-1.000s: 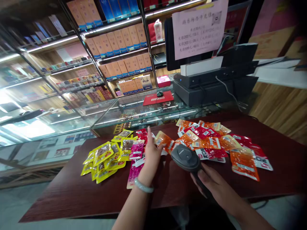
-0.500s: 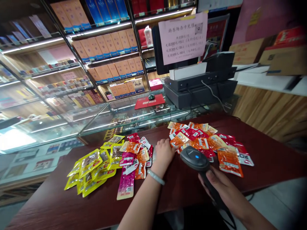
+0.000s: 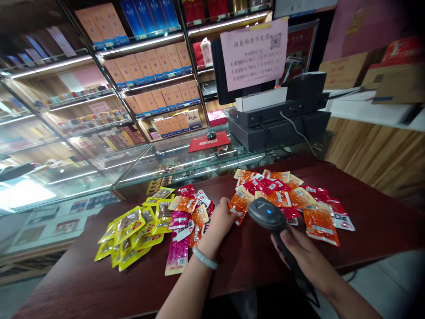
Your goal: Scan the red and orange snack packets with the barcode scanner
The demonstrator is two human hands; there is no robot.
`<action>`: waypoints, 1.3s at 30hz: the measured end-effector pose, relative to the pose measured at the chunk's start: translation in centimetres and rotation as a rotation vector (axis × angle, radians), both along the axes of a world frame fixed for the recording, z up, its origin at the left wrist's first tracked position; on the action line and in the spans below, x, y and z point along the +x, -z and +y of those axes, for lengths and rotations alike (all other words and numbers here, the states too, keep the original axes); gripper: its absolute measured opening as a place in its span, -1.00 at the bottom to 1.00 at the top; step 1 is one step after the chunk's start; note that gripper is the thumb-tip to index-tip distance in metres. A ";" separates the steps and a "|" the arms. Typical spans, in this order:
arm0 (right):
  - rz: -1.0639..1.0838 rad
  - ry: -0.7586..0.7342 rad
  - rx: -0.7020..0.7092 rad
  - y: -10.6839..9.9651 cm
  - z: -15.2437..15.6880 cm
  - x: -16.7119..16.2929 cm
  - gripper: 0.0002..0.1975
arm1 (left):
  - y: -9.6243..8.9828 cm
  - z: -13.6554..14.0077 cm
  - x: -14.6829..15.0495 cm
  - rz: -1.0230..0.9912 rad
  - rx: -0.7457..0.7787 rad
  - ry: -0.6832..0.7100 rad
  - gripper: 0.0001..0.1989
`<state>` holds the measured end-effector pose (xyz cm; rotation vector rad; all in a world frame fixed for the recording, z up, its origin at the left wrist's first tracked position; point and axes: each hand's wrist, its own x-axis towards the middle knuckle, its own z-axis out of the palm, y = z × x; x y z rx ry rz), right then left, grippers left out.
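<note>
The left hand (image 3: 223,218) is closed on the near left edge of a small, glossy orange plastic sachet with a cream end (image 3: 239,204), thumb and fingers pinching it just left of the head of a black, pistol-shaped barcode scanner (image 3: 267,215). Holding only the edge leaves most of the printed face uncovered, which seems to suit having the scanner so near. A pale, smooth bangle (image 3: 204,258) rings the left wrist. The right hand (image 3: 295,248) is wrapped around the scanner's handle, its grip low and behind the head, probably so that nothing blocks the front; a blue light glows on top. Beyond the scanner and to its right, overlapping orange, red and white plastic sachets (image 3: 300,197) lie in a loose heap, within easy reach of both hands. Left of the scanner, past the left hand, is a smaller mixed cluster of orange, red and white sachets (image 3: 199,215), with a long magenta plastic packet (image 3: 177,252) at its near side. Farther left, clear-fronted, yellow-edged packets (image 3: 130,225) overlap in a pile; the gaps around the scanner appear to keep the groups apart. All rest on the dark red-brown wooden table (image 3: 249,268). Beyond the scanner, across the table, stand a glass display case (image 3: 186,165) and a black monitor bearing a pink paper sign (image 3: 254,57).
</note>
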<state>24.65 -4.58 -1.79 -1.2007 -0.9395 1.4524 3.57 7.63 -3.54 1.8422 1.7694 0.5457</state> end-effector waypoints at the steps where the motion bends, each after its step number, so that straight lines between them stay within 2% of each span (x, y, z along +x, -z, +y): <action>1: -0.017 -0.022 0.014 0.0 0.3 -0.1 -0.50 | -0.1 -0.5 -0.2 -0.013 -0.006 -0.005 -0.56; 9: -0.082 -0.118 0.043 0.2 0.9 -1.3 -0.49 | -0.4 -2.5 -2.1 -0.032 -0.014 -0.067 -0.61; 11: -0.072 -0.148 0.039 0.2 0.6 -1.3 -0.49 | -0.9 -3.0 -3.7 -0.012 0.001 -0.124 -0.58; 14: -0.069 -0.194 0.034 0.5 0.2 -1.1 -0.48 | -2.3 -3.9 -6.8 0.086 0.048 -0.287 -0.51; 17: -0.103 -0.209 0.027 0.9 0.0 -0.7 -0.45 | -3.5 -4.3 -9.0 0.308 0.227 -0.495 -0.38; 19: -0.108 -0.186 0.011 1.2 -0.2 -0.4 -0.45 | -3.7 -4.1 -9.0 0.414 0.378 -0.542 -0.28; 21: -0.097 -0.138 -0.011 1.3 -0.4 -0.2 -0.46 | -3.3 -3.4 -7.6 0.415 0.426 -0.454 -0.27; 25: -0.069 -0.041 -0.047 1.3 -0.6 0.0 -0.46 | -2.1 -0.2 -2.1 0.298 0.366 -0.064 -0.42; 27: -0.060 -0.014 -0.041 1.4 -0.6 0.1 -0.46 | -1.7 1.7 0.8 0.282 0.345 0.040 -0.47; 30: -0.057 -0.010 -0.033 1.6 -0.5 0.4 -0.45 | -1.4 4.4 4.4 0.365 0.284 0.072 -0.48; 33: -0.040 -0.008 -0.037 1.6 -0.5 0.8 -0.44 | -1.4 6.0 6.3 0.448 0.222 0.089 -0.48; 36: -0.007 0.034 -0.055 1.3 -0.6 1.1 -0.45 | -1.4 6.5 6.6 0.461 0.194 0.088 -0.42; 39: 0.013 0.057 -0.068 1.0 -0.6 1.2 -0.48 | -1.2 5.9 5.4 0.446 0.155 0.034 -0.39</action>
